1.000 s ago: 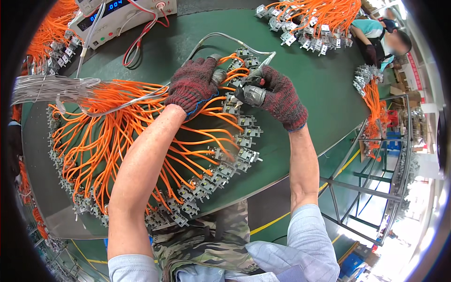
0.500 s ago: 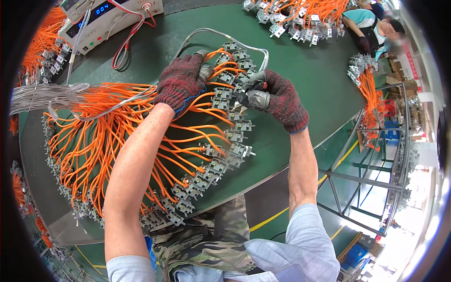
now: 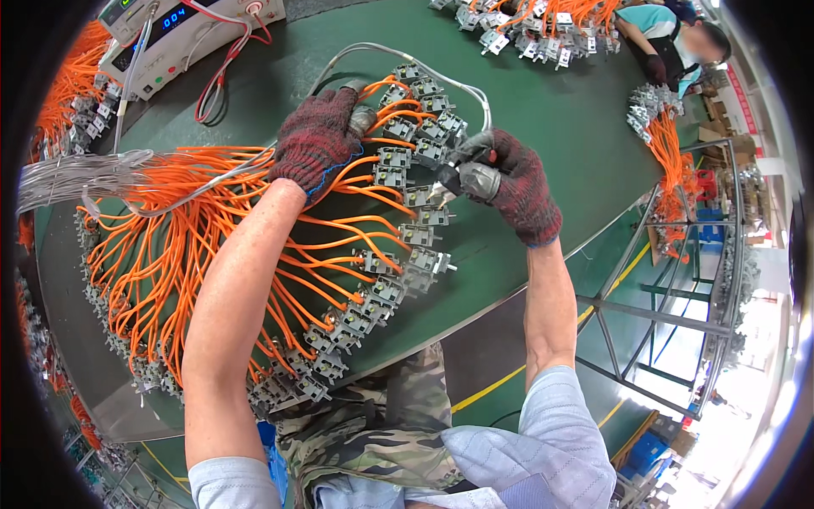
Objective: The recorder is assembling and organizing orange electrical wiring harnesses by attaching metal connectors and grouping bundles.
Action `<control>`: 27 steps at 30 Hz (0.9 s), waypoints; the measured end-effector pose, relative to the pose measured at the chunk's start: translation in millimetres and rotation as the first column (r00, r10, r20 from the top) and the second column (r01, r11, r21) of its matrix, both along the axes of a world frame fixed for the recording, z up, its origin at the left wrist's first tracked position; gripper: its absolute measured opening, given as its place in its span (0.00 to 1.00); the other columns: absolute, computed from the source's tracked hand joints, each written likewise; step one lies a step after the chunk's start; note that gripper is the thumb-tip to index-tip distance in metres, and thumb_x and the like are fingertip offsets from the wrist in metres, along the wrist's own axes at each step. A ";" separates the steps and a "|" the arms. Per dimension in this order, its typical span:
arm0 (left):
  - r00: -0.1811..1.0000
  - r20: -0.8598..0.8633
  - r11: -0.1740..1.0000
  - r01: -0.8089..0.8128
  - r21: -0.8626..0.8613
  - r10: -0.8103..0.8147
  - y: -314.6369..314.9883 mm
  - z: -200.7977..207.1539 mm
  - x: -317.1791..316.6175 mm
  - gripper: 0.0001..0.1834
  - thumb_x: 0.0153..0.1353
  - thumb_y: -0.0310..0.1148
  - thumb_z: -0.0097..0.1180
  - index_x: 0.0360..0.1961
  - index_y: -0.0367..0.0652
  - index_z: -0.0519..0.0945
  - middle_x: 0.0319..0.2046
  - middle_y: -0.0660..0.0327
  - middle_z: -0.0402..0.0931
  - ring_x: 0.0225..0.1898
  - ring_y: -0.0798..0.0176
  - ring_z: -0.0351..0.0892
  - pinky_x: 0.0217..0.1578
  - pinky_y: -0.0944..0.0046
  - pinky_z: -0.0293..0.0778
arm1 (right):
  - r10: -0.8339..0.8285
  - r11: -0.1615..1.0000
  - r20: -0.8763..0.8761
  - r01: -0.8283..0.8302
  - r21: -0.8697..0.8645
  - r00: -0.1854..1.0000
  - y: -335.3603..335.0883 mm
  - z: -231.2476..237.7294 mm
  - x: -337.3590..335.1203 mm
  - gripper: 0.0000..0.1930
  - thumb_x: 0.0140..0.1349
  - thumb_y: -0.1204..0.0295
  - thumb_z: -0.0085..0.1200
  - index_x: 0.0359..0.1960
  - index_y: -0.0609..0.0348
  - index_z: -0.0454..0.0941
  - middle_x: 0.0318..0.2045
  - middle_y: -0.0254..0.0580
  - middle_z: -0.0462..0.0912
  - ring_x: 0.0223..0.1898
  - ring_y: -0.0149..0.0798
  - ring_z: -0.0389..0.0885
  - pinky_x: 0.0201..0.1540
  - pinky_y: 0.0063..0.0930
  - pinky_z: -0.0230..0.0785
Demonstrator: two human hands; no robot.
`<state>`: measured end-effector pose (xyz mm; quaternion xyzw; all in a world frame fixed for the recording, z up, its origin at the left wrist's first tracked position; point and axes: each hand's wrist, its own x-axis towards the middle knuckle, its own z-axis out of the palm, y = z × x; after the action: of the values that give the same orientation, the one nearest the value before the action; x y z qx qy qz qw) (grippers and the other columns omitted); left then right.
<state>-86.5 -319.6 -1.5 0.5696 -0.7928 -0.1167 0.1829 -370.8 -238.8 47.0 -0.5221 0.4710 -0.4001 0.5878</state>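
Note:
My left hand [image 3: 320, 134], in a dark red-grey knit glove with grey fingertips, curls over several orange wires [image 3: 392, 113] of a fanned bundle. Each wire ends in a small grey metal connector block [image 3: 393, 158]; these blocks line the right side of the fan. Just to their right, my right hand [image 3: 514, 188], gloved alike, pinches a black test probe [image 3: 448, 176] with a pale metal tip. The probe's tip hovers close to the blocks; I cannot tell whether it touches one. A grey-white cable [image 3: 407, 58] loops from the right hand back past the left.
A bench power supply [image 3: 182, 42] with red and white leads stands at the far left of the green table [image 3: 560, 119]. More wired blocks [image 3: 543, 34] lie at the far edge. Beyond the right end are a co-worker [image 3: 670, 42] and a metal frame rack [image 3: 661, 318].
My right hand with the test probe has shifted slightly right, a little away from the blocks. My left hand keeps its place on the orange wires; the whole view has moved slightly.

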 end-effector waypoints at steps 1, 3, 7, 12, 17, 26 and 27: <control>1.000 -0.006 1.000 -0.002 -0.005 0.002 0.3 -1.0 -0.3 0.27 0.76 0.50 0.52 0.70 0.50 0.75 0.62 0.50 0.79 0.64 0.41 0.77 0.64 0.45 0.73 | 0.002 0.999 -0.026 -0.003 -0.039 1.000 2.6 -8.7 -3.2 0.15 0.64 0.78 0.69 0.52 0.64 0.83 0.39 0.34 0.83 0.46 0.34 0.87 0.55 0.33 0.85; 1.000 -0.007 1.000 -0.002 -0.030 0.002 -0.9 -4.9 1.2 0.28 0.76 0.50 0.52 0.70 0.50 0.74 0.63 0.49 0.78 0.64 0.41 0.77 0.64 0.45 0.72 | 0.003 0.998 -0.038 -0.006 -0.066 0.999 6.0 -11.3 -3.9 0.16 0.64 0.77 0.69 0.52 0.64 0.83 0.39 0.33 0.83 0.46 0.33 0.87 0.55 0.33 0.85; 1.000 0.006 1.000 0.002 -0.011 -0.002 -1.7 -6.3 0.4 0.28 0.76 0.51 0.53 0.71 0.50 0.74 0.63 0.49 0.78 0.64 0.41 0.77 0.64 0.45 0.72 | 0.026 0.999 -0.012 -0.027 -0.033 1.000 9.3 -11.3 -0.7 0.16 0.64 0.76 0.69 0.52 0.64 0.83 0.39 0.33 0.83 0.45 0.30 0.85 0.55 0.32 0.84; 1.000 -0.013 1.000 0.005 0.000 -0.005 0.3 -2.9 1.3 0.28 0.76 0.51 0.52 0.71 0.50 0.74 0.62 0.49 0.79 0.64 0.40 0.77 0.64 0.44 0.72 | 0.082 0.996 -0.147 -0.087 -0.022 0.986 12.0 -1.2 -1.3 0.14 0.65 0.75 0.69 0.51 0.63 0.84 0.37 0.34 0.85 0.43 0.28 0.86 0.51 0.29 0.82; 0.997 -0.071 0.999 0.040 0.033 -0.038 1.8 5.5 4.3 0.30 0.77 0.53 0.51 0.71 0.48 0.74 0.63 0.48 0.79 0.65 0.39 0.76 0.66 0.44 0.70 | 0.064 0.997 -0.097 -0.069 -0.048 0.993 15.9 -0.5 1.0 0.14 0.65 0.75 0.69 0.51 0.60 0.85 0.36 0.33 0.85 0.41 0.27 0.84 0.47 0.28 0.79; 0.971 -0.132 0.974 0.209 0.083 -0.197 56.5 54.8 45.4 0.36 0.75 0.55 0.51 0.74 0.42 0.70 0.68 0.40 0.73 0.71 0.36 0.69 0.71 0.44 0.65 | 0.110 0.988 -0.272 -0.136 -0.078 0.956 10.5 12.6 2.9 0.14 0.64 0.76 0.71 0.51 0.59 0.85 0.35 0.33 0.86 0.40 0.26 0.83 0.48 0.28 0.79; 0.973 -0.070 0.966 0.226 0.127 -0.218 65.3 57.4 52.5 0.37 0.74 0.55 0.54 0.75 0.43 0.69 0.69 0.41 0.72 0.72 0.35 0.67 0.72 0.41 0.63 | 0.096 0.985 -0.295 -0.133 -0.106 0.951 12.3 12.9 3.2 0.14 0.65 0.76 0.70 0.51 0.59 0.85 0.37 0.33 0.86 0.42 0.27 0.84 0.49 0.28 0.80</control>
<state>-34.0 -254.3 55.9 0.4848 -0.8365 -0.2053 0.1519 -367.6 -226.6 59.9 -0.6371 0.4946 -0.3134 0.5012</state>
